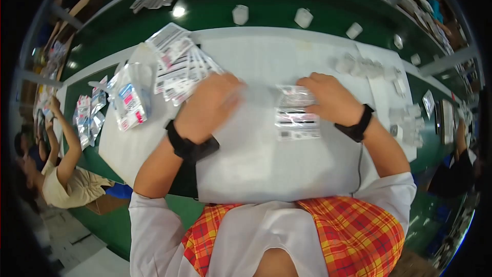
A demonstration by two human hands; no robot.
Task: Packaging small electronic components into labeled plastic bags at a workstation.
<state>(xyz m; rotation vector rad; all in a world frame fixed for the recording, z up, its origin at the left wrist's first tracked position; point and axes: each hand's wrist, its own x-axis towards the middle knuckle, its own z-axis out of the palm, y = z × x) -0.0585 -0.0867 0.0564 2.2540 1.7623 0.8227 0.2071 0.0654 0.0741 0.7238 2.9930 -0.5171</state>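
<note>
A flat printed pouch (297, 123), silvery and white with dark and pink bands, lies on the white work surface in front of me. My right hand (332, 99) has its fingers curled at the pouch's upper right edge, the thumb lying over it. Left of the pouch, my left hand (209, 106) is smeared by motion, so its fingers and anything in them cannot be made out. Close beyond it, a fanned stack of similar pouches (177, 69) spreads over the surface. Black bands circle both wrists.
At the left sits a clear plastic bag (128, 100) of printed packets, with more silvery packets (87, 115) beside it. Clear and white small pieces (364, 66) stand at the right. Small white blocks (303, 18) sit along the green belt (271, 7). Other people work at both sides.
</note>
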